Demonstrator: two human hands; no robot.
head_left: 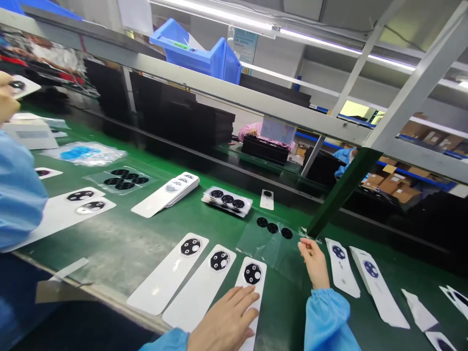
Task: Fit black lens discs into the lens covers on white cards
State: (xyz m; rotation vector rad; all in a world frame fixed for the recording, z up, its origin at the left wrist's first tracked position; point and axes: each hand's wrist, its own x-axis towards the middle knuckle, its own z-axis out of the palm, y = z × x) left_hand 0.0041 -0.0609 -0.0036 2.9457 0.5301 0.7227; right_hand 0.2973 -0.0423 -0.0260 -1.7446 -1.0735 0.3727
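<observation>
Three long white phone back covers lie side by side: a left cover (166,278), a middle cover (203,287) and a right cover (241,280). Each has a round black camera piece at its far end. My left hand (228,317) rests on the right cover with fingers stretched out, below its camera piece (252,274). My right hand (316,263) is raised beside the green post (340,195), thumb and fingertips pinched together. What they hold, if anything, is too small to make out. A clear film sheet (252,239) with three black discs (272,227) lies between the hands.
A stack of clear sheets with black discs (227,201) and a stack of white covers (164,192) lie further back. More covers (378,287) lie at the right. A co-worker's blue sleeve (18,190) reaches in at the left. A metal beam (219,92) crosses above the bench.
</observation>
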